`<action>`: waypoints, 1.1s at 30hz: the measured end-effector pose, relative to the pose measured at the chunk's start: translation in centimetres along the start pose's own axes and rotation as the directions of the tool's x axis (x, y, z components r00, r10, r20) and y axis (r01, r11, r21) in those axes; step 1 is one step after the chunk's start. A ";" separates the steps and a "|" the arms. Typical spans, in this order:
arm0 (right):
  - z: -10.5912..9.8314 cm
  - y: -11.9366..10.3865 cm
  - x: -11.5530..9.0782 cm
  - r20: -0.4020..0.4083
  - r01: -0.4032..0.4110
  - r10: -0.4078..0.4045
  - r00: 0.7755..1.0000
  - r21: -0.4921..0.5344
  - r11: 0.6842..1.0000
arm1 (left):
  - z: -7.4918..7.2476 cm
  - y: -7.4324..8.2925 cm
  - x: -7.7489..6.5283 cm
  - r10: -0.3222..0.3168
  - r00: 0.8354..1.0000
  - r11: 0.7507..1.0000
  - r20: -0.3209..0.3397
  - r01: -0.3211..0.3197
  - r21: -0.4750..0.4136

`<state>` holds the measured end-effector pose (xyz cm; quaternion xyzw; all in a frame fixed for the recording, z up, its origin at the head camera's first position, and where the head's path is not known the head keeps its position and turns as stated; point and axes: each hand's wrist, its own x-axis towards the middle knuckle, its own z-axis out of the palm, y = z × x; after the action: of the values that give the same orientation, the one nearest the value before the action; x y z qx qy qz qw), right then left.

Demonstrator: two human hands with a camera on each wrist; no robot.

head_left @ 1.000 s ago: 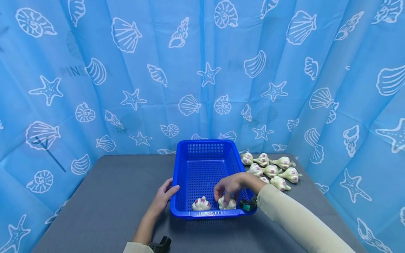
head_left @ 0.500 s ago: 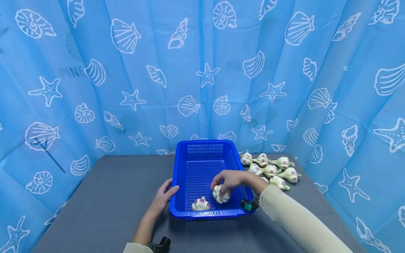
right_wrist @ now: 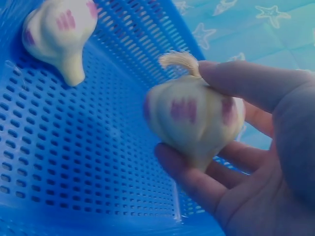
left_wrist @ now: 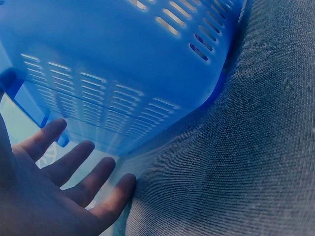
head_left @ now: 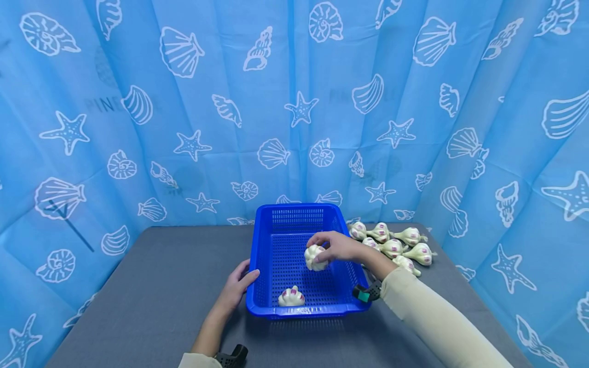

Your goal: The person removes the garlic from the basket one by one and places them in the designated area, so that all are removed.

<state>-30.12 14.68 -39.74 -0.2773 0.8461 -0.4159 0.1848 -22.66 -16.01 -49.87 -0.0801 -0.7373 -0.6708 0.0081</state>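
Inside the blue plastic basket (head_left: 313,309), my right hand (head_left: 339,247) holds a whitish garlic bulb (head_left: 314,258) with purple marks above the slatted floor. The right wrist view shows the thumb at the root tuft of this garlic bulb (right_wrist: 189,113) and fingers beneath it. A second garlic bulb (head_left: 291,297) lies at the basket's near left corner. At the basket's left side, my left hand (head_left: 236,287) has its thumb over the rim. Its other fingers (left_wrist: 88,182) are spread and nearly straight alongside the outer wall in the left wrist view.
Several more garlic bulbs (head_left: 392,248) lie grouped on the grey cloth-covered table (head_left: 193,276), right of the basket. A blue curtain (head_left: 294,122) printed with shells and starfish hangs behind. Black camera mounts (head_left: 368,291) sit on both wrists.
My right hand has lifted its garlic bulb from the basket's near right corner and carried it away from me and slightly left. The left hand and the other bulb have stayed put.
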 end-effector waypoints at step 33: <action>-4.8 1.3 -4.1 -0.557 0.154 -0.021 0.830 0.192 0.969 | 0.1 0.3 -0.2 -0.014 1.000 1.000 -0.001 0.014 -0.005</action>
<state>-29.91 20.77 -37.60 -0.1616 0.7960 -0.5808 -0.0549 -22.44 -15.85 -49.58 -0.0745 -0.7363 -0.6726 0.0037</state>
